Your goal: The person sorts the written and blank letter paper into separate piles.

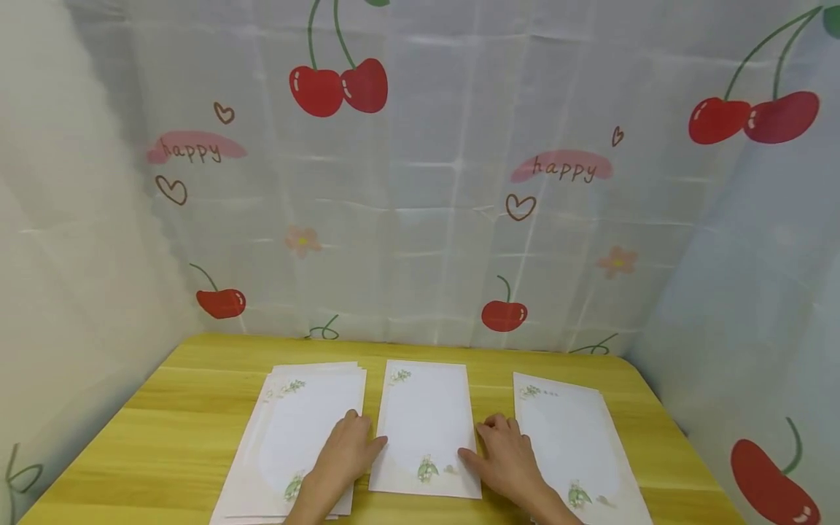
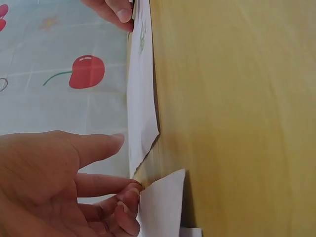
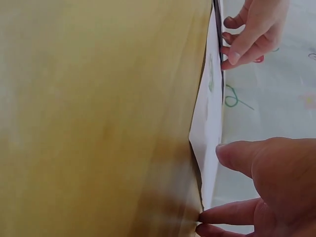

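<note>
A sheet of white stationery paper (image 1: 426, 423) with green floral prints lies in the middle of the table, between my two hands. On its left side is my left hand (image 1: 343, 453), its thumb extended to the sheet's left edge and its other fingers over the left stack of similar paper (image 1: 308, 415). My right hand (image 1: 508, 459) is at the sheet's right edge, thumb over the border and fingertips down by the table. In the left wrist view, the left hand's thumb (image 2: 101, 148) is straight and its other fingers bend loosely. Neither hand grips paper.
Another set of printed paper (image 1: 571, 445) lies on the right, partly under the right forearm. The yellow wood-grain table (image 1: 151, 423) ends at a pale curtain (image 1: 420, 219) with cherry prints, which surrounds it at the back and sides.
</note>
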The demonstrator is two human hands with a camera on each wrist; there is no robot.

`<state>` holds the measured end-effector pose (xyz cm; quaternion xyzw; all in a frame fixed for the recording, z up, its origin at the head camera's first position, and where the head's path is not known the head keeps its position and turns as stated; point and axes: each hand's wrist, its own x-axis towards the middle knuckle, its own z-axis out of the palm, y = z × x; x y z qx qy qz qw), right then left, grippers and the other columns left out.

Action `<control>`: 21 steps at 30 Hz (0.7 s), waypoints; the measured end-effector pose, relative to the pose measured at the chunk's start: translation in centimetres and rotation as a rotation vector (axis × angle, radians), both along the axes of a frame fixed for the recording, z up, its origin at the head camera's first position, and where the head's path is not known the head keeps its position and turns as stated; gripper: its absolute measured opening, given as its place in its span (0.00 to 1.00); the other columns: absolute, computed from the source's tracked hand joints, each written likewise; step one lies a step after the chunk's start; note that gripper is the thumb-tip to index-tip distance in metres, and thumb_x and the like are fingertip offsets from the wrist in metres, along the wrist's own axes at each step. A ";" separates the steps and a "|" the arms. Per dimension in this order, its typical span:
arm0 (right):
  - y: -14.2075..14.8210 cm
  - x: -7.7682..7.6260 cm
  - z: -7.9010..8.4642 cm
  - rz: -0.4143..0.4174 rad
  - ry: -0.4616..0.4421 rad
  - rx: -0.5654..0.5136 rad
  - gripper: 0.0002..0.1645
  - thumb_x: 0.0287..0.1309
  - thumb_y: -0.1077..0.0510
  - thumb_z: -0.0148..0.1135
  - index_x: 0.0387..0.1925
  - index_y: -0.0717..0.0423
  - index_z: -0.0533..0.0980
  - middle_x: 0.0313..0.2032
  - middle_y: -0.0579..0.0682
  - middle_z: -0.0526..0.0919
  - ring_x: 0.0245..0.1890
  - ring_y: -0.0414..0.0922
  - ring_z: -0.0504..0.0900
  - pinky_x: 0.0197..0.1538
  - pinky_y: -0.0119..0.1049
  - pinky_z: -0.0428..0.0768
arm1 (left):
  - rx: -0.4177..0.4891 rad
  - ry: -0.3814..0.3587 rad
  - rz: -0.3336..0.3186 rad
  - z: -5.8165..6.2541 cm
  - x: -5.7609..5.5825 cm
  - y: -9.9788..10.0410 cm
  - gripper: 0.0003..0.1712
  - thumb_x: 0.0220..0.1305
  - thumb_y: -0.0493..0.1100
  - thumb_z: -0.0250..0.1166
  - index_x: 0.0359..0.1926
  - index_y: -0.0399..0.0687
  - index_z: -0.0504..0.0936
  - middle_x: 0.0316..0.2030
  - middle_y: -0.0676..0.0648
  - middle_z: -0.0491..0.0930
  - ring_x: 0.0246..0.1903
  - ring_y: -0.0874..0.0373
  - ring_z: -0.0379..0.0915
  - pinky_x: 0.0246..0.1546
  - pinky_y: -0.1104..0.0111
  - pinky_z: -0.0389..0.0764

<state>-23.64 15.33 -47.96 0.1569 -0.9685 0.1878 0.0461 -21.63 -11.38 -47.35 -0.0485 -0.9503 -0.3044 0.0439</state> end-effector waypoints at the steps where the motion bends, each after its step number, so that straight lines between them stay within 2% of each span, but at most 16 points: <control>1: -0.1 0.1 -0.1 -0.002 0.007 -0.003 0.30 0.56 0.42 0.70 0.48 0.63 0.82 0.47 0.55 0.77 0.46 0.56 0.71 0.40 0.57 0.73 | -0.001 0.006 0.000 0.0 0.0 0.0 0.16 0.59 0.42 0.72 0.31 0.29 0.81 0.27 0.44 0.69 0.24 0.55 0.62 0.24 0.66 0.68; 7: -0.8 0.4 -0.6 -0.005 0.020 -0.044 0.28 0.55 0.43 0.71 0.46 0.62 0.82 0.48 0.55 0.76 0.48 0.56 0.70 0.41 0.56 0.72 | 0.017 0.042 -0.016 0.0 0.0 0.3 0.14 0.59 0.41 0.72 0.26 0.33 0.82 0.24 0.48 0.66 0.22 0.56 0.60 0.22 0.67 0.64; 12: -1.3 0.7 -0.8 -0.025 -0.007 -0.082 0.31 0.55 0.42 0.71 0.48 0.64 0.81 0.51 0.57 0.75 0.50 0.57 0.69 0.42 0.55 0.70 | 0.005 0.087 -0.020 -0.3 0.0 0.6 0.17 0.58 0.42 0.73 0.19 0.41 0.76 0.21 0.50 0.66 0.21 0.57 0.59 0.23 0.68 0.64; 17: -1.3 0.7 -0.7 -0.038 -0.012 -0.124 0.33 0.55 0.44 0.71 0.51 0.67 0.80 0.51 0.58 0.75 0.51 0.57 0.69 0.45 0.57 0.71 | 0.019 0.098 0.003 -0.5 -0.1 0.8 0.15 0.58 0.42 0.73 0.24 0.38 0.78 0.23 0.48 0.66 0.23 0.56 0.60 0.24 0.66 0.65; 21: -1.1 0.7 -0.7 -0.019 -0.018 -0.246 0.33 0.54 0.49 0.73 0.54 0.70 0.78 0.50 0.60 0.77 0.51 0.59 0.72 0.50 0.57 0.73 | 0.031 0.098 0.027 -0.5 -0.2 0.8 0.16 0.58 0.43 0.72 0.32 0.33 0.80 0.27 0.46 0.68 0.26 0.55 0.62 0.27 0.64 0.67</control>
